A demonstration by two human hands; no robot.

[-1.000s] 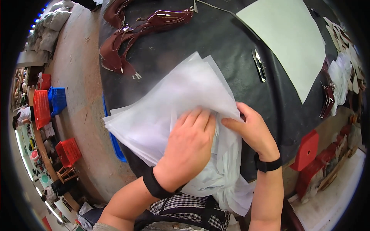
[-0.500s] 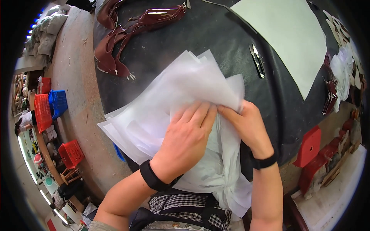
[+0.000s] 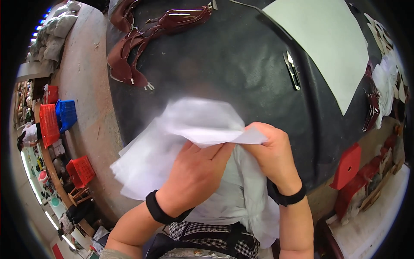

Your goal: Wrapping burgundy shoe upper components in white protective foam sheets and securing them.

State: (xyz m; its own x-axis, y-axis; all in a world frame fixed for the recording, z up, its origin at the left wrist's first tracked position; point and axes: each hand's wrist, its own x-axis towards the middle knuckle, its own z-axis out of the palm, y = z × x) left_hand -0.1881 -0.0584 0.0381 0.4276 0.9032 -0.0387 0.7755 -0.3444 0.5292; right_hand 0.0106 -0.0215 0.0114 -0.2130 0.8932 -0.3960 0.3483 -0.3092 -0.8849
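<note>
A loose bundle of thin, translucent white sheets (image 3: 146, 151) is between my hands above the near edge of the black-covered table (image 3: 215, 64). My left hand (image 3: 192, 177) presses into the bundle with its fingers together, their tips hidden under a raised fold. At the bundle's right end my right hand (image 3: 276, 157) pinches the sheets between thumb and fingers. Below my hands a crumpled white wrap (image 3: 228, 194) hangs down, gathered at its right side, over a black-and-white checked cloth (image 3: 198, 233). Both wrists wear black bands.
Thread snips (image 3: 293, 75) lie on the table's right half, near a large whitish sheet (image 3: 319, 39). Shiny dark red leather pieces (image 3: 123, 60) are at far left. A red stool (image 3: 347, 166) stands beyond the right edge; a blue crate (image 3: 65, 115) and a red crate (image 3: 80, 172) sit leftward.
The sheets' far edge has come down toward me and folded over the left fingertips. Both hands have shifted slightly nearer to me.
</note>
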